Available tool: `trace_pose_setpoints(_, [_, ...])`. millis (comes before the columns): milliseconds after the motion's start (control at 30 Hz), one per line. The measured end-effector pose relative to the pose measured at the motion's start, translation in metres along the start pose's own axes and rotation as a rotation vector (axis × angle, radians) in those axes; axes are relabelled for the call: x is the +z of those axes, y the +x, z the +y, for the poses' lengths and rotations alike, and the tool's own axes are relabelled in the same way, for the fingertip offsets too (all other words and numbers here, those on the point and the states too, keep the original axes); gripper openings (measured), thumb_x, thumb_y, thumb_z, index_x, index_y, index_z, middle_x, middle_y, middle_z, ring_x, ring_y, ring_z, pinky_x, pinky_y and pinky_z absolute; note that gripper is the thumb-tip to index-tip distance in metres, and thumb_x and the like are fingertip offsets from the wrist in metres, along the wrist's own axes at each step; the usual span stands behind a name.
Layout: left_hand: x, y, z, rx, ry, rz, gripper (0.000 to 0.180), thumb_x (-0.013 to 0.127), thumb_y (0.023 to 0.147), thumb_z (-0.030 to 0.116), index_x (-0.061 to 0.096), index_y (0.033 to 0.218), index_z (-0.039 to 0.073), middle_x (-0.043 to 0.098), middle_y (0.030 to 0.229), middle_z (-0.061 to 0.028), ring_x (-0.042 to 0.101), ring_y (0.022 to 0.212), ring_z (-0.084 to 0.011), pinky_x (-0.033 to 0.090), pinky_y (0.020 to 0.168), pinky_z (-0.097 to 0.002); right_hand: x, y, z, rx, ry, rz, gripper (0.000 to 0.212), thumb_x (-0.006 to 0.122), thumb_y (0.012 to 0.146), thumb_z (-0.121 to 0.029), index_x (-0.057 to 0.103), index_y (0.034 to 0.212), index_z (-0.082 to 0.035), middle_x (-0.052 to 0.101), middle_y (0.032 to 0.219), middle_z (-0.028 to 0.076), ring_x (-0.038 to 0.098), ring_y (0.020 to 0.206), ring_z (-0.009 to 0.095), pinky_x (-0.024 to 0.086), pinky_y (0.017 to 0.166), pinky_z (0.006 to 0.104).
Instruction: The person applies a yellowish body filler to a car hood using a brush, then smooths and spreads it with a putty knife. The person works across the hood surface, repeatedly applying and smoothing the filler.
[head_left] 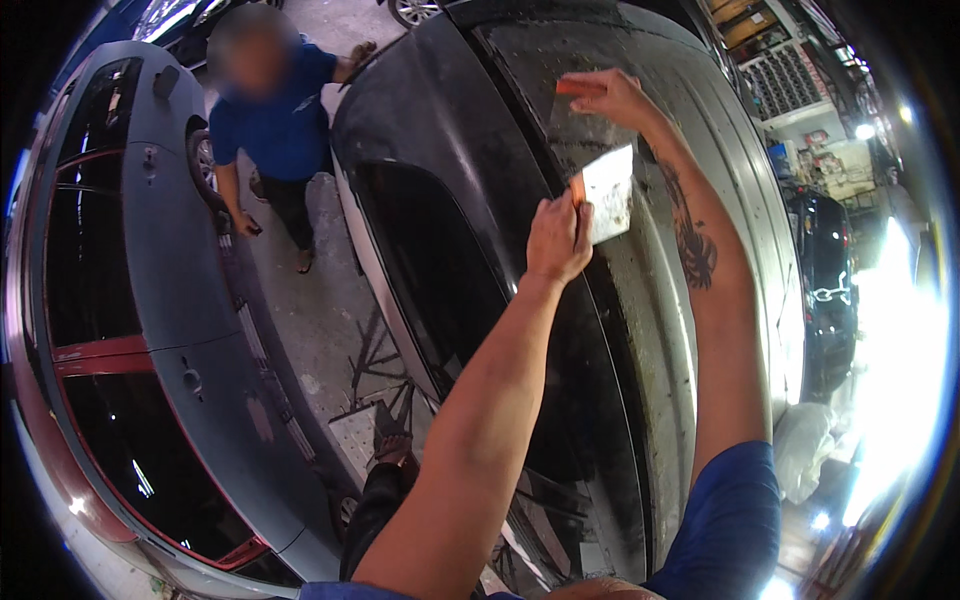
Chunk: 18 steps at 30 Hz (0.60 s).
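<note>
In my left hand (558, 242) is a flat, square putty spreader with an orange grip edge and a pale blade (610, 192) smeared with dark specks. My fingers are closed round its orange edge, and the blade points right, above the car roof. Farther off, my right hand (612, 98) pinches a second spreader by its orange edge (580, 88). Its greyish blade hangs toward the roof and is hard to make out; I cannot tell if it touches. Below both hands lies the dull grey, dusty car roof (655, 270) with a dark groove along its side.
A grey car (190, 250) with reddish window frames stands on the left. In the gap between the cars a person in a blue shirt (285, 125) stands with one hand at the black car's edge. A metal stand (375, 360) is beside my foot. Shelves (780, 80) line the right.
</note>
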<state>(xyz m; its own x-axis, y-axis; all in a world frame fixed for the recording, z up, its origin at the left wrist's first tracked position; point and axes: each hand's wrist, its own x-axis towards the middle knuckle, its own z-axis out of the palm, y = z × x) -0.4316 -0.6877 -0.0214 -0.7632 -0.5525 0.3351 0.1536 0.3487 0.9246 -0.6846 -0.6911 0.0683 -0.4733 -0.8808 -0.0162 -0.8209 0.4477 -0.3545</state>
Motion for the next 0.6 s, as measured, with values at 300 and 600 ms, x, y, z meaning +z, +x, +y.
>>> trace_pose_setpoints(300, [0.001,-0.069,0.039,0.039,-0.082,-0.299,0.028,0.04,0.097,0.028,0.054,0.101,0.003,0.062,0.083,-0.0235,0.058,0.08,-0.0436,0.046,0.073,-0.0514,-0.036,-0.061,-0.039,0.067,-0.593,0.147,0.054,0.068,0.081,-0.048,0.058,0.13,-0.029,0.064,0.111,0.005,0.048,0.113,0.026,0.029,0.1,0.0452])
trace_pose_setpoints(600, [0.032,-0.122,0.059,0.028,-0.257,-0.444,0.031,0.039,0.098,0.03,0.05,0.109,0.002,0.062,0.085,-0.0212,0.061,0.081,-0.0411,0.05,0.071,-0.0476,0.024,-0.058,-0.035,0.085,-0.592,0.167,0.066,0.071,0.073,-0.057,0.055,0.132,-0.032,0.061,0.108,0.001,0.045,0.114,0.022,0.028,0.096,0.0416])
